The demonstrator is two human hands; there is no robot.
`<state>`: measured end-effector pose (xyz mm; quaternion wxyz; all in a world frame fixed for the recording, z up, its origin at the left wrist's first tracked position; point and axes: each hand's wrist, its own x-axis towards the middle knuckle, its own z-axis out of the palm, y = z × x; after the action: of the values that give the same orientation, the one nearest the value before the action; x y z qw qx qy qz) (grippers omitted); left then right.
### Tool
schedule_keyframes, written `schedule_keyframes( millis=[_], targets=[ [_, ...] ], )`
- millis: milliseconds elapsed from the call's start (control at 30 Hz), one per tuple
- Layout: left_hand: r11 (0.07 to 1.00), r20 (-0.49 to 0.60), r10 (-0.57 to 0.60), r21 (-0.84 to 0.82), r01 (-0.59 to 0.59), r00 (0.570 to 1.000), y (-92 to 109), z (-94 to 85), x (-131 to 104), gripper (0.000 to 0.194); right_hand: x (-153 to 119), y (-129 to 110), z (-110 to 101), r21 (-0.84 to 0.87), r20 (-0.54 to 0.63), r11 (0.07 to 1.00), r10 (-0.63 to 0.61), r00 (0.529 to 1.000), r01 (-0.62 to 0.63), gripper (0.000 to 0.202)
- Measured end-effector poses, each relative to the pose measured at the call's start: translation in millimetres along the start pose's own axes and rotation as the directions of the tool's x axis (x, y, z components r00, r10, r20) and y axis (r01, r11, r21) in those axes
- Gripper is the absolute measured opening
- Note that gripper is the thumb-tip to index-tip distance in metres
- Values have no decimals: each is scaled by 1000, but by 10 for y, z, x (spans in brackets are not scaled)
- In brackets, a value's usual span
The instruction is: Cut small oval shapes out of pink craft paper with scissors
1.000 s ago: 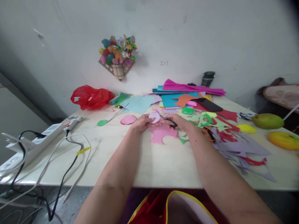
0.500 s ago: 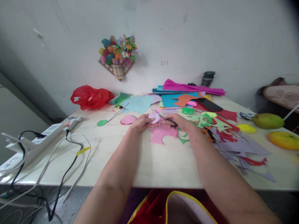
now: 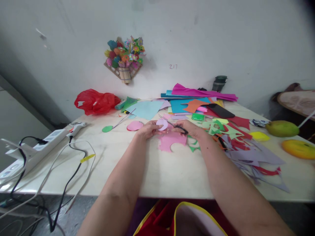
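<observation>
Compared with the earlier frame, both hands remain in nearly the same position. Left hand (image 3: 148, 129) pinches the lilac disc (image 3: 161, 124) at its edge, beyond the notched pink sheet (image 3: 173, 141) on the surface (image 3: 177, 173). Right hand (image 3: 189, 128) grips the scissors (image 3: 181, 129) by the handles, blades beside the disc; blade contact cannot be determined. Pink disc (image 3: 135, 126) lies left of the left hand.

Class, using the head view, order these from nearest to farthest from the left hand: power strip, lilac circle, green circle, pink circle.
1. Lilac circle: held in the left hand
2. Pink circle: just left
3. Green circle: farther left
4. Power strip: far left
</observation>
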<state>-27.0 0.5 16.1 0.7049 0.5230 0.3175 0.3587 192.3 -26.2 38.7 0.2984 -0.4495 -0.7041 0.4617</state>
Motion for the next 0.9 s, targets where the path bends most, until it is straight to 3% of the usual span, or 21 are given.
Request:
schedule_keyframes(
  millis=[233,533,733,900],
  targets=[
    [999,24,16,28,-17,1000,-11,-18,16,33,-1,13,-18,16,53,1000,14,999,-14,24],
    [996,-32,84,37,-83,996,-18,-7,31,27,-47,-15,-55,49,98,998,38,994,-43,26],
    [997,-4,61,56,-61,998,-34,0,49,29,41,74,-49,250,-110,968,63,992,-34,30],
    [994,86,-1,112,-8,996,-20,74,44,33,168,132,32,359,-214,929,-10,977,89,42]
  ],
)
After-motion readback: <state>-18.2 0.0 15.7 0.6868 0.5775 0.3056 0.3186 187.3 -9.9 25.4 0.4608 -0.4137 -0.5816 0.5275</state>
